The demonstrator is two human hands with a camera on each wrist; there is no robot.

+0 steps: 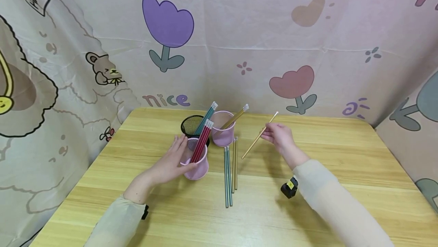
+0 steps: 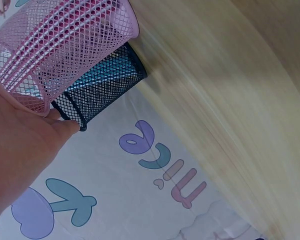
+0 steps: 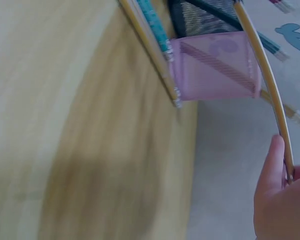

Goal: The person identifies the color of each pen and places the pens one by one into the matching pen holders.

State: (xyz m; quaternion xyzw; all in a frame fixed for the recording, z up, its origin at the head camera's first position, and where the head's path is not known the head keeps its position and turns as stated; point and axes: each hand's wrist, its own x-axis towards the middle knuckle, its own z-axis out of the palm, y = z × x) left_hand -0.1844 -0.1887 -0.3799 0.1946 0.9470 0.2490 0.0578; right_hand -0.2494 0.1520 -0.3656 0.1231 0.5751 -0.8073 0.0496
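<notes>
My left hand (image 1: pixel 180 155) holds the near pink mesh cup (image 1: pixel 198 169), thumb round its front and fingers along its left side; red pencils (image 1: pixel 202 140) stand in it. In the left wrist view my palm (image 2: pixel 20 145) lies against that cup (image 2: pixel 65 45). My right hand (image 1: pixel 270 132) pinches a gold pencil (image 1: pixel 254 142) in the air, eraser end pointing up and away, right of the far pink cup (image 1: pixel 223 133). The right wrist view shows the fingers (image 3: pixel 275 170) on this pencil (image 3: pixel 265 75).
A black mesh cup (image 1: pixel 191 124) with teal pencils stands behind the near cup. The far pink cup holds gold pencils (image 1: pixel 236 115). Teal pencils (image 1: pixel 227 176) and gold pencils (image 1: pixel 234 163) lie on the wooden table (image 1: pixel 308 209). A printed cloth backdrop surrounds the table.
</notes>
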